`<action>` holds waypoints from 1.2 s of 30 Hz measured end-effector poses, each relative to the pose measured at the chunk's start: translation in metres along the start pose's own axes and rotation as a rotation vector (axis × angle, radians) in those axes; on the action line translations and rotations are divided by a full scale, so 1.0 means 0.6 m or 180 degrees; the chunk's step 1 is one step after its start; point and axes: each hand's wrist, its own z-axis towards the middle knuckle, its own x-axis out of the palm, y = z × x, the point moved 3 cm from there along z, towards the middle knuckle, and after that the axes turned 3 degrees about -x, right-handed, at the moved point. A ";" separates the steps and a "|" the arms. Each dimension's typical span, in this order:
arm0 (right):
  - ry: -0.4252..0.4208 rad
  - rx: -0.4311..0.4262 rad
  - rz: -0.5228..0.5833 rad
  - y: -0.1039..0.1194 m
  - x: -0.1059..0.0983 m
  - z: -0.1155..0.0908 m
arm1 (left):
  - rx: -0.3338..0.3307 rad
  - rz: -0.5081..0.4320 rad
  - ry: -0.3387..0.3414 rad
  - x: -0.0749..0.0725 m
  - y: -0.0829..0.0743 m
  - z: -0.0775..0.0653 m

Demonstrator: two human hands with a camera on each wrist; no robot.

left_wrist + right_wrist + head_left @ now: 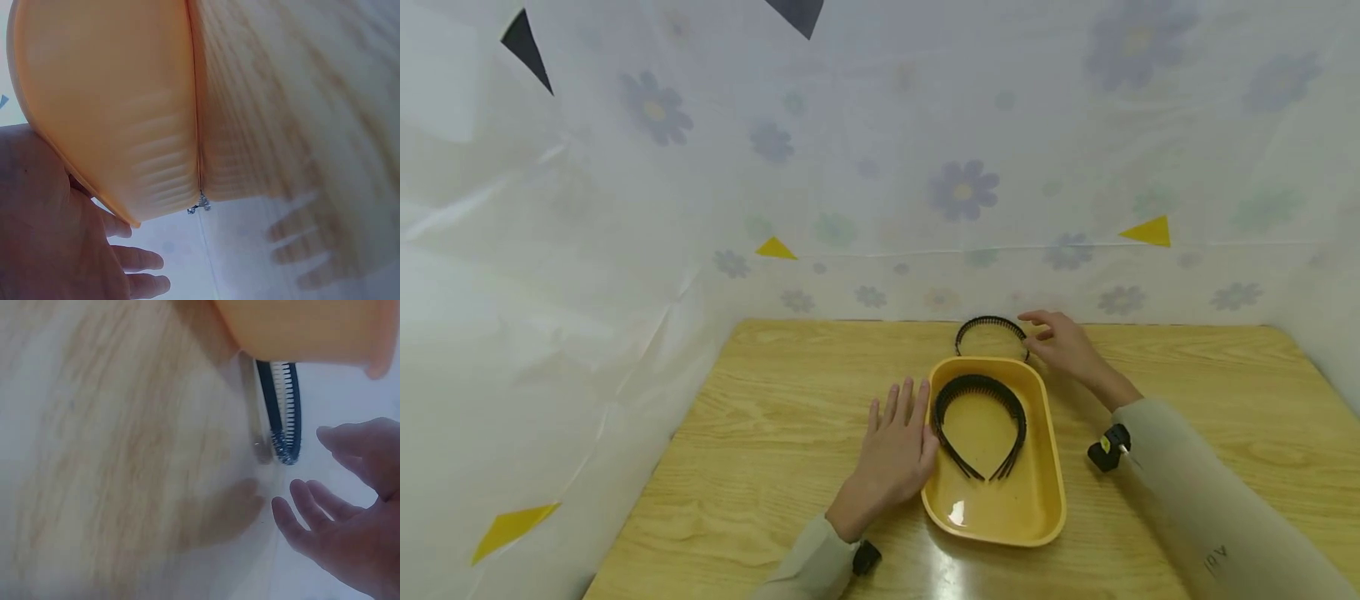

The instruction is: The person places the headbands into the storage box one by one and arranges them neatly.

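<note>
A yellow plastic tray [1054, 467] stands on the wooden table, its side wall [112, 94] filling much of the left wrist view. My left hand [892, 454] lies along the tray's left rim, fingers straight and pointing away from me. Several black toothed headbands [976, 383] lie nested in the tray, ends toward me. Behind the tray's far edge is another black headband [991, 319]. Beside its right side is my right hand [1063, 346], thumb and fingers spread. In the right wrist view, a gap separates the fingers [290, 522] from that headband [267, 394].
The table [797, 367] extends to both sides of the tray. A pale flower-patterned sheet [880, 208] hangs right behind the table's far edge and along the left. Yellow triangles [1150, 232] are stuck on it. A small black device [1108, 450] is on the right sleeve.
</note>
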 end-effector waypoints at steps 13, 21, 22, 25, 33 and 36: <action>0.0307 0.0111 0.0147 -0.031 0.016 0.008 | 0.0036 -0.0020 -0.0057 0.005 -0.007 -0.001; 0.0279 0.0101 -0.0050 -0.039 0.021 0.005 | 0.0042 -0.0049 -0.0030 0.006 -0.008 0.002; 0.0269 0.0093 -0.0055 -0.039 0.021 0.004 | 0.0041 -0.0049 -0.0030 0.006 -0.008 0.002; 0.0218 0.0114 -0.0039 -0.036 0.017 0.000 | 0.0038 -0.0050 -0.0023 0.005 -0.009 0.002; -0.0009 0.0365 0.0004 -0.027 0.002 -0.004 | 0.0021 -0.0032 -0.0039 0.000 -0.006 0.001; -0.0083 0.0457 0.0082 -0.027 -0.005 -0.007 | 0.0018 -0.0041 -0.0032 -0.001 -0.006 0.002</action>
